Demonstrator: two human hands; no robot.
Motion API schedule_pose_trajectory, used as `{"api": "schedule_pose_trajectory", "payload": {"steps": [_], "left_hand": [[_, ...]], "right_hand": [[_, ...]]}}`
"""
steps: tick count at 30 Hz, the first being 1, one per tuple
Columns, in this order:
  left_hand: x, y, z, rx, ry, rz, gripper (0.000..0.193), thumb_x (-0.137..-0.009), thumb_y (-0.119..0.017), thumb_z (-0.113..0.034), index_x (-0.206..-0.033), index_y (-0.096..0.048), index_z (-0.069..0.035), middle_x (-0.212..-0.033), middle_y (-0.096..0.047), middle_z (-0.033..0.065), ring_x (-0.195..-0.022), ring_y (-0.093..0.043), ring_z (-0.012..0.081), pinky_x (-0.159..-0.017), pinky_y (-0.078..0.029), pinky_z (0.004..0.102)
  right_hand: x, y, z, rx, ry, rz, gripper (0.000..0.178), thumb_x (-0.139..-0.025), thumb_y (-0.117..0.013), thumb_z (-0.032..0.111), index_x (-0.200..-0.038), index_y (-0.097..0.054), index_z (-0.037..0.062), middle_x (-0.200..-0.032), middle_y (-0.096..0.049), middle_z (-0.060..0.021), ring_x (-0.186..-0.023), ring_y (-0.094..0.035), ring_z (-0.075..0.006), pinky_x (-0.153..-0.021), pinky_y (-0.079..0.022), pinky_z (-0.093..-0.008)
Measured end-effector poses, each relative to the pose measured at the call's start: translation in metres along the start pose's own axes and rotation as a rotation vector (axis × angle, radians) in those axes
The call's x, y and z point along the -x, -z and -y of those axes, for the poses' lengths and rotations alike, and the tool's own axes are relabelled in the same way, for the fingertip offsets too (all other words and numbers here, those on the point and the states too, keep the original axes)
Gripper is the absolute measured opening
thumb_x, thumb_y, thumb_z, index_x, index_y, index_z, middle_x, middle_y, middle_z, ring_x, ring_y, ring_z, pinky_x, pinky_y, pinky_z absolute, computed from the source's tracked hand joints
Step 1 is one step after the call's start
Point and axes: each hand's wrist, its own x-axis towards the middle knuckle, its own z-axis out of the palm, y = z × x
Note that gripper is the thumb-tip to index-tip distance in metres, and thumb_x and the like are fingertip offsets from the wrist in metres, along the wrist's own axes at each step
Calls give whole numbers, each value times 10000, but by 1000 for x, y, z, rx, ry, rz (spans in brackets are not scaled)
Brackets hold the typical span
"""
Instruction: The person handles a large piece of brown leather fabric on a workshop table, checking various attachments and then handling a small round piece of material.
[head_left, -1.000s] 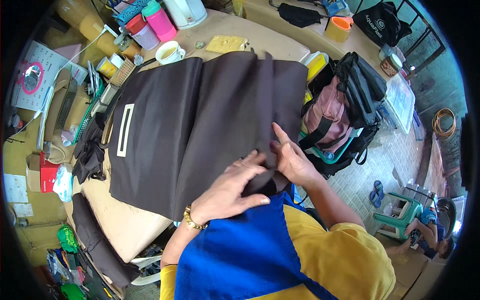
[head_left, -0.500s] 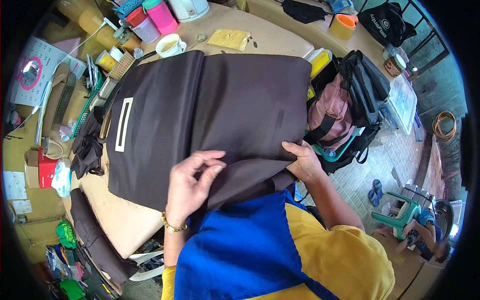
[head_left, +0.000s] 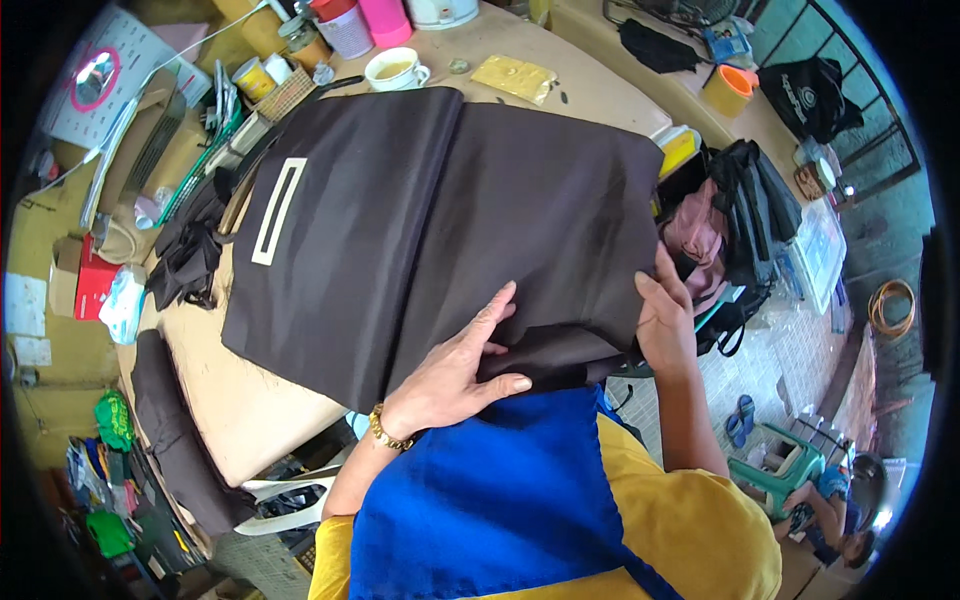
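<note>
A large sheet of dark brown fabric (head_left: 530,200) lies over the table, with a folded ridge running across it and its near edge turned up into a loose flap (head_left: 560,355). My left hand (head_left: 455,370), with a gold bracelet at the wrist, rests on the near part of the fabric, thumb and fingers spread beside the flap. At the fabric's right edge is my right hand (head_left: 670,315), its thumb against the cloth and its fingers stretched out along the edge. A pale rectangular frame shape (head_left: 280,210) sits on the fabric's left part.
Behind the fabric stand a white cup (head_left: 393,70) and a flat yellow packet (head_left: 513,78). Bags (head_left: 745,210) crowd the table's right side. A dark rolled cloth (head_left: 185,430) lies at the left. A person (head_left: 835,510) is near a green stool (head_left: 780,465) at the lower right.
My left hand has moved right and come down onto the fabric with fingers spread. My right hand has loosened its pinch and shifted along the right edge. The view has turned slightly.
</note>
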Motion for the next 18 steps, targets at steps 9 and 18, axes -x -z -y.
{"api": "schedule_pose_trajectory", "payload": {"steps": [9,18], "left_hand": [[31,39,-15,-316,-65,-340,268,-857,-703,-131,-1111,-694,-45,-1054,-706,126,-958,-674,296,-861,-525,380],[93,144,88,-896,480,-995,777,-962,-546,-438,-1533,-201,-40,-1585,-231,196,-1473,-213,348,-1150,-218,572]], "right_hand": [[-16,-51,8,1648,759,199,596,-853,-681,181,-1400,-480,53,-1535,-338,-189,-1439,-285,-376,-1165,-169,-522],[-105,-164,-18,1203,598,857,493,-849,-685,80,-1304,-504,28,-1200,-590,-177,-1215,-540,-328,-970,-466,-378]]}}
